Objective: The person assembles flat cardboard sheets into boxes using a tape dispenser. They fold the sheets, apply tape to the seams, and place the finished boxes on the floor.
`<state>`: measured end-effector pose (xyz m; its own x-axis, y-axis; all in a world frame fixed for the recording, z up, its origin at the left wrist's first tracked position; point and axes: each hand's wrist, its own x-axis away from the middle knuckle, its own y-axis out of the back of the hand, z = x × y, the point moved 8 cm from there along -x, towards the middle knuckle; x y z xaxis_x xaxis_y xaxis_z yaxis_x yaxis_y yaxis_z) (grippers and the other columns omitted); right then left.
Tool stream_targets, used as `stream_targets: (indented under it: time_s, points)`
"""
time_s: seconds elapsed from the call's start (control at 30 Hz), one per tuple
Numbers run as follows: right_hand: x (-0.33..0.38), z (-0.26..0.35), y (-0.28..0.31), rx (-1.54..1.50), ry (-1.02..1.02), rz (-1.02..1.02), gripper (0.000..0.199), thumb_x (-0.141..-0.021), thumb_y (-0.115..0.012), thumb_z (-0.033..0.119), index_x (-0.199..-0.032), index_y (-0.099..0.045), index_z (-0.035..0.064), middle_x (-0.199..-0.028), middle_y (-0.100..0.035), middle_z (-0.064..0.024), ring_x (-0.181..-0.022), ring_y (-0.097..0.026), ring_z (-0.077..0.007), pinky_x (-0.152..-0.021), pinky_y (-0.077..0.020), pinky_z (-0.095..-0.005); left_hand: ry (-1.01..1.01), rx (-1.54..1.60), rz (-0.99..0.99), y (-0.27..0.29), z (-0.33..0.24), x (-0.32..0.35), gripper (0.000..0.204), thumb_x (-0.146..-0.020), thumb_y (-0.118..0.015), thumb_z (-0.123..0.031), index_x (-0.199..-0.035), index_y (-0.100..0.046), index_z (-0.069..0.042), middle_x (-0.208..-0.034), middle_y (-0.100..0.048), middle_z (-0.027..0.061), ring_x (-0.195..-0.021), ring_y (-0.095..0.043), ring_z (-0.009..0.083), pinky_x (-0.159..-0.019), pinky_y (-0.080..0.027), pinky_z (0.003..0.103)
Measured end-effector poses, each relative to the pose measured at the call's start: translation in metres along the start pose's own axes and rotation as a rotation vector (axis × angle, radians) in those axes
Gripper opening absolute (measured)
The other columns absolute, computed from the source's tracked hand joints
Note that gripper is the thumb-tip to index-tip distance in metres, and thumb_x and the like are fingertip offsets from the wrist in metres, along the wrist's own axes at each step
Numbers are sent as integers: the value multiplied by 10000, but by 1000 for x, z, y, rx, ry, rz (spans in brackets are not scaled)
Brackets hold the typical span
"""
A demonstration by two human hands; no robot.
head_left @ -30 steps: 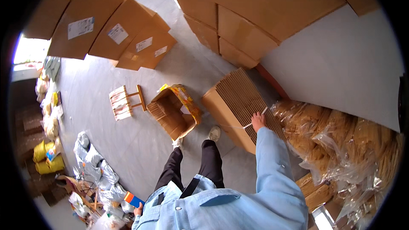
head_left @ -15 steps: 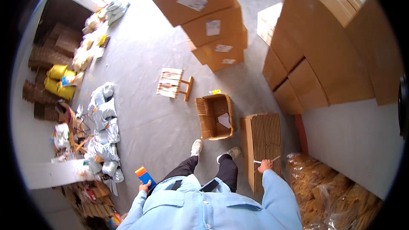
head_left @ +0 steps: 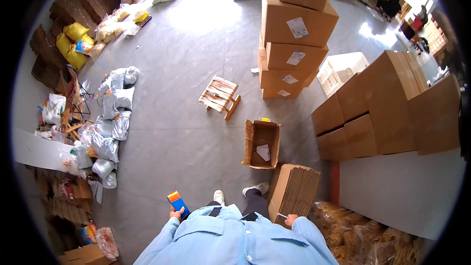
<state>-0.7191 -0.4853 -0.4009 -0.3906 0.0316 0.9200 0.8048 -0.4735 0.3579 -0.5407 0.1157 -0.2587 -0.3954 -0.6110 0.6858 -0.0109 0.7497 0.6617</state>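
My left hand (head_left: pixel 176 213) is closed around a blue, block-shaped thing with an orange end (head_left: pixel 177 202), held out at my left side; its exact kind I cannot make out. On my right, my right hand (head_left: pixel 291 221) is closed on a white strap (head_left: pixel 281 215) that goes round a bundle of flattened cardboard boxes (head_left: pixel 296 189). The bundle stands on the floor beside my right foot, its folded edges facing up. Just beyond it is an open cardboard box (head_left: pixel 249 142) with a white piece lying inside.
A small striped folding stool (head_left: pixel 220 93) stands ahead. Beyond the open box rises a tall stack of cartons (head_left: pixel 297 61), with a white crate (head_left: pixel 341 71) and more cartons (head_left: pixel 387 108) to the right. Grey plastic parcels (head_left: pixel 115 118) line the left. Plastic-wrapped bundles (head_left: pixel 363 235) lie near right.
My view has turned, so the room appears shifted and more of the far side shows. The bundle now leans more toward me. Both hands keep their holds.
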Motion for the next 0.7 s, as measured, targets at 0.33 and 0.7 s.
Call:
stream_targets:
  time_s: [0.33, 0.7]
  points:
    - [90, 116, -7, -87, -32, -193, 359, -830, -500, 384, -915, -684, 87, -910, -653, -166, -883, -621, -352, -783, -492, -447, 14, 429, 278, 2, 29, -68, 521, -717, -775, -204, -1124, -560, 39, -1050, -624, 136, -913, -615, 253, -812, -490, 385]
    - [128, 198, -29, -154, -60, -143, 368, -854, -502, 404, -942, -674, 91, -986, -638, -175, -949, -599, -364, -814, -478, -471, 261, -97, 87, 108, 105, -132, 778, -654, -812, -339, -1253, -455, 6, -1191, -556, 185, -1076, -556, 332, -903, -445, 458]
